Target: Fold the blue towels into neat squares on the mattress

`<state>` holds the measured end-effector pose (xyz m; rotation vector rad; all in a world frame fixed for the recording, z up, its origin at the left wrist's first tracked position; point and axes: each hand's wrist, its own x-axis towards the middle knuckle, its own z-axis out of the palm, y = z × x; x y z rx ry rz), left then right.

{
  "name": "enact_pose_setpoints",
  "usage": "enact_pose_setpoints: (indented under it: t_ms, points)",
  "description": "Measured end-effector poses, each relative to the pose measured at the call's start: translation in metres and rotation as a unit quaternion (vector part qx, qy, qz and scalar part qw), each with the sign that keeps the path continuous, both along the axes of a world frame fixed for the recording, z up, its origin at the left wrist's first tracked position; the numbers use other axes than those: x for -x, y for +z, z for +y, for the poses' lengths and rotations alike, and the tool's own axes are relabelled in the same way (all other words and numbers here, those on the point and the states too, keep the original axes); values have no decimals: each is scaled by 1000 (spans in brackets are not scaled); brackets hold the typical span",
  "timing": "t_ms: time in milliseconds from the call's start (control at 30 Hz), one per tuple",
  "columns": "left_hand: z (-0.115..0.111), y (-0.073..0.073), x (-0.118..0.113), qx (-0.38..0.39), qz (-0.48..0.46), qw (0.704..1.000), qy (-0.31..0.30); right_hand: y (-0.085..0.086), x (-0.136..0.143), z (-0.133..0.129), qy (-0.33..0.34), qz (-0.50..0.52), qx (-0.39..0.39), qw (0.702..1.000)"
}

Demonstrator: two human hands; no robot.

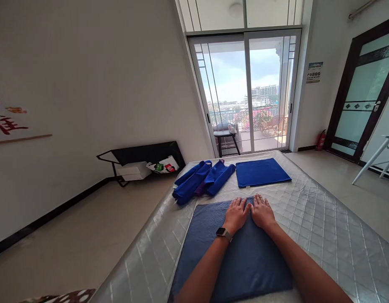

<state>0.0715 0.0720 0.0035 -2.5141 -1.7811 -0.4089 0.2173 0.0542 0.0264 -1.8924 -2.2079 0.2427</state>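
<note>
A greyish-blue cloth (251, 265) lies spread flat on the quilted silver mattress (326, 219). Both palms press down near its far edge. My left hand (237, 214), with a watch (224, 233) at the wrist, lies flat with fingers stretched forward. Beside it my right hand (262, 211) is also flat, and the two thumbs meet or nearly meet. Beyond the hands a bright blue folded cloth (263, 172) lies flat. To its left are rumpled or rolled blue pieces (192, 181), with some purple showing between them.
A black frame (146, 153) holding white boxes (133, 170) and a printed bag (164, 165) stands by the left wall. Past the mattress are a stool (226, 134) and sliding glass doors. A fire extinguisher (321, 140) and white-legged furniture (372, 162) stand at right.
</note>
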Motion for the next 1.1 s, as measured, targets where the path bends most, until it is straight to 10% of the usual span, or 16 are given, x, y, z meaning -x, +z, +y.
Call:
enact_pose_setpoints:
  t_ms: [367,1100]
  points:
    - [-25,-1,166,92,28,974,206,-2,0,4,0,-5,13,1000]
    - [-25,-4,156,48,-14,977,208,23,-2,-25,-16,-66,-5,998]
